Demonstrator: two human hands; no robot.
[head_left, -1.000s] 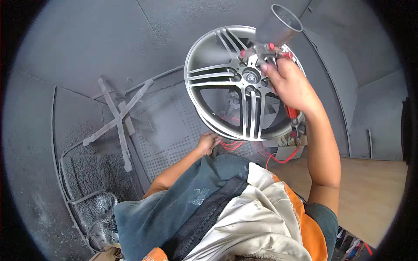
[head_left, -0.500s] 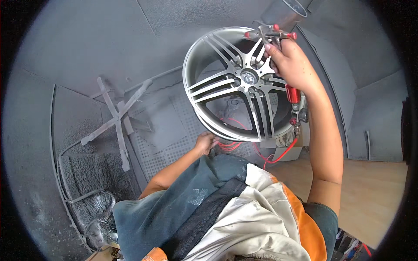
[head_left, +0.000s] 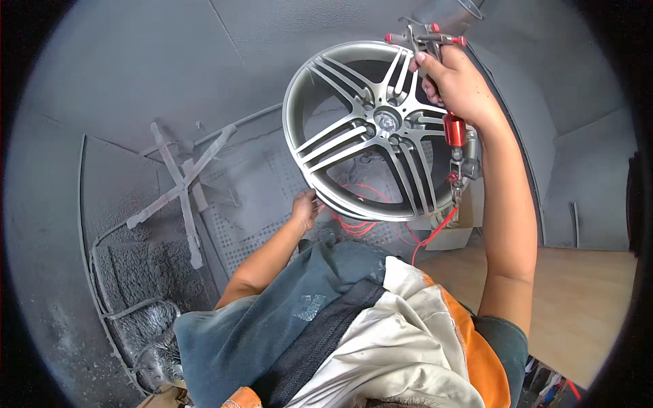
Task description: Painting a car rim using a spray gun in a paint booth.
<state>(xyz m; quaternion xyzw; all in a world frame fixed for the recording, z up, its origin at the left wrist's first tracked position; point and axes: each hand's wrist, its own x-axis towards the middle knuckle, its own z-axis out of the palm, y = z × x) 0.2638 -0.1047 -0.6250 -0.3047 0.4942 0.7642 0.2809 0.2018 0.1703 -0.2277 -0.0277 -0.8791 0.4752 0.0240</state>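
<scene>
A silver multi-spoke alloy wheel with dark inner parts faces up in the middle of the view. My left hand grips its lower-left edge, the fingertips partly hidden by the rim. My right hand is wrapped round a metal spray gun with red knobs and a grey cup, held over the wheel's upper-right edge. A red cylinder fitting hangs below the gun's handle, joined to a red hose.
A grey cross-shaped stand is at the left. Coated grey booth walls surround a perforated floor with red hose coils. A cardboard box lies below the wheel's right side; a plywood board is at the lower right.
My right hand and the spray gun have moved up toward the rim's top. The wheel has turned, and my left hand has shifted left and up along the rim. The pale mist over the spokes has gone.
</scene>
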